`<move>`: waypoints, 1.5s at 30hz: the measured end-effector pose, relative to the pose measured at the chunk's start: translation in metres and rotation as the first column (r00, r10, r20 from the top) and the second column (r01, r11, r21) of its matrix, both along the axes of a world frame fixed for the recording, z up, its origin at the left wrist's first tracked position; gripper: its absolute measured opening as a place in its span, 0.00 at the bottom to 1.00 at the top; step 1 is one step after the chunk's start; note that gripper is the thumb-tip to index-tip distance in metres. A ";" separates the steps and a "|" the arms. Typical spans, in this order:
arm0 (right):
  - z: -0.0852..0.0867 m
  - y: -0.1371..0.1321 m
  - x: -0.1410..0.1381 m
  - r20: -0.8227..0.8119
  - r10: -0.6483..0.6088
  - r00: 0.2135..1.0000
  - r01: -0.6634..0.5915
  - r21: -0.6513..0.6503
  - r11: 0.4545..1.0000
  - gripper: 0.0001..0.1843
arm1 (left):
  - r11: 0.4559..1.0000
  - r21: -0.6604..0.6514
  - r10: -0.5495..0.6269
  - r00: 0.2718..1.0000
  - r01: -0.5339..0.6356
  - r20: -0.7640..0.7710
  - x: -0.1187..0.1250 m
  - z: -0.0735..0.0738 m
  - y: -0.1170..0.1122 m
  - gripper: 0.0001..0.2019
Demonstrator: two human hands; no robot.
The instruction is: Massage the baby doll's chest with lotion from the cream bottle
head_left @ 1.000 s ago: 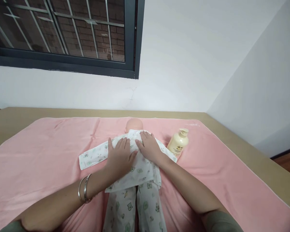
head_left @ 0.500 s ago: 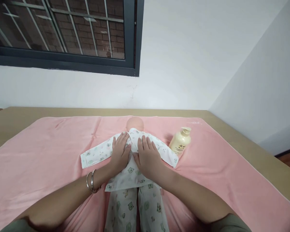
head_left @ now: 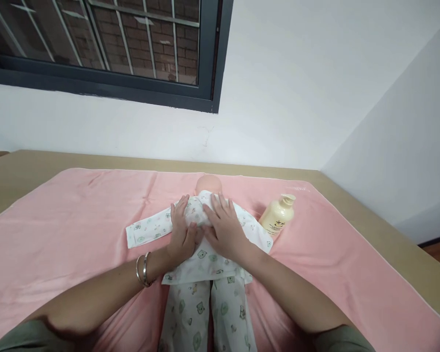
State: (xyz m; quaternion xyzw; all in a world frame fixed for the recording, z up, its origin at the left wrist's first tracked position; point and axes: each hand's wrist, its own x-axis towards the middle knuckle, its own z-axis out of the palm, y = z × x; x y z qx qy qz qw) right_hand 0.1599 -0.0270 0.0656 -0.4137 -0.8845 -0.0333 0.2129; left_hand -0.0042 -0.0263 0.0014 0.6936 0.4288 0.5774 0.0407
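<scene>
Beyond the work, from the head view, we face a white plain wall (head_left: 275, 83) with a dark grey metal-framed window (head_left: 205, 49) at the far left. Below it lies a tan flat tabletop (head_left: 95, 160) covered by a pink soft cloth blanket (head_left: 84, 220).

Our left hand (head_left: 182, 237) rests on the left of the doll's upper torso, fingers slightly parted and pointing far, thumb angled out to the right. Our right hand (head_left: 225, 230) lies on the right of it, palm down, its fingers fanned apart. Both touch the shirt without gripping anything, and the thumbs come close together in the middle. Two silver thin bangles (head_left: 145, 268) circle our left wrist.

Pink cloth stretches wide to the left and right of our forearms. At the far side, the blanket's hem runs just past the doll's head, with a strip of tabletop before the wall. Just beside the right sleeve's end stands a pale yellow pump bottle (head_left: 277, 215); we cannot tell whether they touch.

Centred between our arms, the bald, smooth-headed doll (head_left: 209, 183) lies lengthwise, head far, sleeves stretched sideways. Its white thin cloth shirt (head_left: 201, 261) has small green animal prints and overlaps matching trousers (head_left: 196, 313), which run out of view at the near edge.
</scene>
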 end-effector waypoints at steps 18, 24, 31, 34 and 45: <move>-0.010 -0.003 -0.002 -0.096 0.043 0.994 -0.043 -0.001 0.999 0.27 | 1.000 0.026 -0.004 1.000 0.004 -0.012 0.000 -0.002 0.002 0.27; 0.008 -0.034 -0.006 -0.039 0.031 0.999 -0.031 0.007 0.999 0.16 | 1.000 0.012 -0.015 0.992 0.013 0.123 -0.001 -0.005 0.006 0.26; 0.022 -0.089 -0.004 0.416 -0.040 0.908 0.031 0.028 0.999 0.13 | 0.995 0.076 0.046 0.953 -0.072 0.301 -0.001 -0.003 0.013 0.23; 0.015 -0.092 -0.005 0.458 -0.061 0.887 0.027 0.080 0.996 0.14 | 0.994 0.085 0.035 0.952 -0.064 0.303 -0.001 -0.002 0.014 0.22; 0.002 -0.090 -0.009 0.403 0.002 0.915 -0.026 0.055 0.998 0.01 | 0.996 0.073 0.028 0.959 -0.050 0.280 -0.002 -0.002 0.011 0.23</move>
